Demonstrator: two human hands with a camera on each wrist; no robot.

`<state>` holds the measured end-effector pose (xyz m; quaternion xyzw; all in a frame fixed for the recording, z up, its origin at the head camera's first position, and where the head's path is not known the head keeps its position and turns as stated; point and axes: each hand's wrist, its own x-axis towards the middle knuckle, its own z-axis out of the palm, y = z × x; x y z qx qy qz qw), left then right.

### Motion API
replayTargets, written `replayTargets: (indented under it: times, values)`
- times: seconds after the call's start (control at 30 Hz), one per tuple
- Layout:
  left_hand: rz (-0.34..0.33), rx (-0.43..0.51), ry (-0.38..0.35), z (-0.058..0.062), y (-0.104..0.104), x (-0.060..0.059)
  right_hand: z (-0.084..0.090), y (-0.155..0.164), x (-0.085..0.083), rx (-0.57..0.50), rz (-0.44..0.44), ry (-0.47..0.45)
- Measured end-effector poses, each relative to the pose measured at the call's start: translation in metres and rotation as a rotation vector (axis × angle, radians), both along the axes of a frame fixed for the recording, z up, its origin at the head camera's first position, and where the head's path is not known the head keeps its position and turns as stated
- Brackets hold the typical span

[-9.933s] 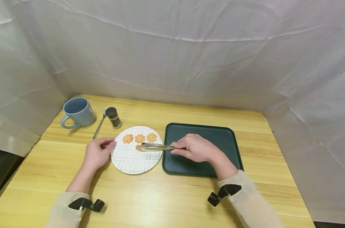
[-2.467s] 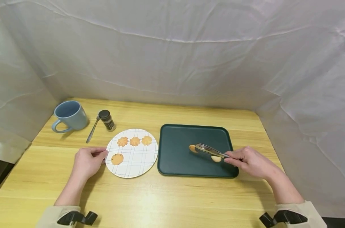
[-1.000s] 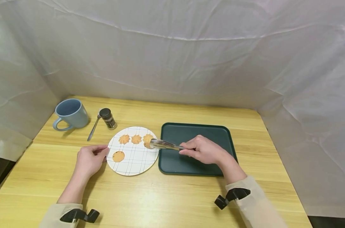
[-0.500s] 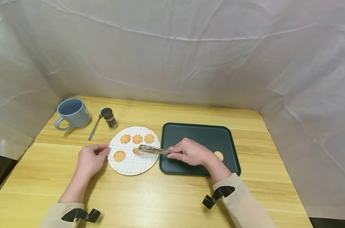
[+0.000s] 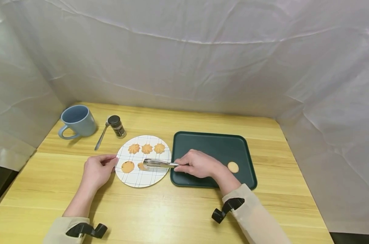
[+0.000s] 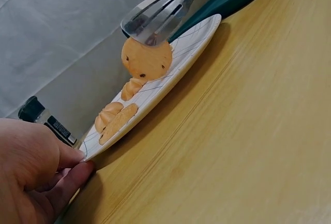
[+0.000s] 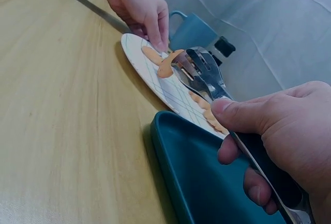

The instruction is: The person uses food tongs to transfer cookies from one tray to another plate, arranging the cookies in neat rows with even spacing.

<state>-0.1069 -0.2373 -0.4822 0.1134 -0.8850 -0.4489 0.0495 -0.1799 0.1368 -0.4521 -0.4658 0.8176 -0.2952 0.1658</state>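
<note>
My left hand [image 5: 97, 171] pinches the left rim of a round white plate [image 5: 135, 179] with a checked line pattern. In my right hand [image 5: 196, 164] are metal tongs [image 5: 158, 163] with slotted ends, gripped by the handles. Between the tongs' ends a round, dark-flecked cookie [image 6: 147, 58] is held tilted over the plate, partly covered by the metal. Another flecked round cookie [image 5: 127, 166] lies on the plate to its left. Three ridged, flower-shaped cookies [image 5: 146, 149] form a row along the plate's far side.
A dark green tray [image 5: 208, 140] sits right of the plate, under my right hand, with one plain round cookie [image 5: 233, 167] on it. A blue mug [image 5: 82, 122], a fork [image 5: 102, 135] and a black-capped spice jar [image 5: 118, 128] stand or lie at the back left.
My right hand carried a flecked cookie in the tongs from the tray leftward over the plate, then slightly left and nearer. Earlier, another flecked cookie came to lie on the plate's left. The left hand stays at the rim.
</note>
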Motion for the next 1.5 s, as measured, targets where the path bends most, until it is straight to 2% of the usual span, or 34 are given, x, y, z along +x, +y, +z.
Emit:
replayTargets:
  times: [0.5,1.2,1.5]
  values:
    - [-0.003,-0.001,0.001,-0.0002,-0.0001,0.0001,-0.0029,-0.0085,0.0005,0.0,0.009,-0.076]
    - [0.008,-0.036,0.004,-0.002,0.0001,-0.0005,0.0013,-0.0036,-0.0035,0.092,-0.029,-0.061]
    - [0.004,-0.025,0.004,-0.0026,-0.0002,-0.0005,0.0043,-0.0013,-0.0002,0.112,-0.025,-0.094]
